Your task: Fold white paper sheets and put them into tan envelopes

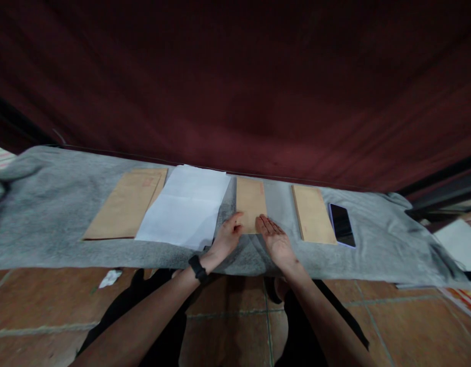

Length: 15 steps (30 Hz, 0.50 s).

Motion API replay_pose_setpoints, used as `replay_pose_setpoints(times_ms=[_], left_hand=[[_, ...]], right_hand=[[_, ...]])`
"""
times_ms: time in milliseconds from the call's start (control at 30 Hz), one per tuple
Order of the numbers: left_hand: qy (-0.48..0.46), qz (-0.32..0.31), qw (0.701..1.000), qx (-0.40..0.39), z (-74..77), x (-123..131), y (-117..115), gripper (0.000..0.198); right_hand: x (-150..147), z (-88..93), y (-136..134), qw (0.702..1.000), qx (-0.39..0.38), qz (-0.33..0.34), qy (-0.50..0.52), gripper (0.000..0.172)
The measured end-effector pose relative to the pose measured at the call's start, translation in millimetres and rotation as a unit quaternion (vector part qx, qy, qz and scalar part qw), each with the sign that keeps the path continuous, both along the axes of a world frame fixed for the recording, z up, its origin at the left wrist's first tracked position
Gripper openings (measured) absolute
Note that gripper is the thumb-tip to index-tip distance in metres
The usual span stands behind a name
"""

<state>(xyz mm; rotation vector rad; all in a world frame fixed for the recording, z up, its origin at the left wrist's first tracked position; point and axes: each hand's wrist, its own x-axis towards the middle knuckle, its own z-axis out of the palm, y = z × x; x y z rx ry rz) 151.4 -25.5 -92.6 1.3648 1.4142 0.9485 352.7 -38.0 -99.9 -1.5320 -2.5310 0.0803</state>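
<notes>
A brown paper envelope (pixel 250 196) lies flat in front of me on the grey cloth, with faint reddish print near its upper right. My left hand (pixel 228 235) rests at its lower left edge, fingers bent, thumb and forefinger a little apart. Across the lower right corner lies my right hand (pixel 274 239), its fingers stretched out together and touching the paper. Neither hand appears to grip anything. Left of the envelope is a stack of white paper sheets (pixel 185 204). A stack of similar brown envelopes (pixel 314 214) sits to the right.
Larger brown envelopes (pixel 124 206) lie at the left, partly under the white sheets. A phone (pixel 342 224) in a purple case is right of the envelope stack. The grey cloth (pixel 59 199) covers a narrow surface before a dark red backing (pixel 235 102). Tiled floor (pixel 227 316) shows below.
</notes>
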Motion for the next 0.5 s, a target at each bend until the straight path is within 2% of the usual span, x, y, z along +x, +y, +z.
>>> replay_pose_setpoints(times_ms=[100,167,233,367,500], left_hand=[[0.178,-0.037,0.983,0.032,7.7,-2.1,-3.3,0.037],[0.298,-0.054,0.951,0.063,13.9,-3.0,-6.8,0.03],[0.38,-0.08,0.913,0.12,18.2,-2.2,-10.5,0.027],[0.421,-0.159,0.855,0.257,13.7,5.2,-17.0,0.035],[0.434,-0.196,0.827,0.298,-2.9,13.1,-23.8,0.055]], right_hand=[[0.9,1.9,-1.3,1.0,-0.008,0.0,-0.005,0.066],[0.7,3.5,-1.9,1.0,-0.015,0.0,-0.005,0.065],[0.2,4.6,-2.1,1.0,-0.017,0.001,-0.004,0.064],[-1.3,5.2,-2.0,1.0,-0.007,0.004,-0.012,0.06],[-0.9,7.8,-4.3,1.0,-0.012,0.019,-0.017,0.057]])
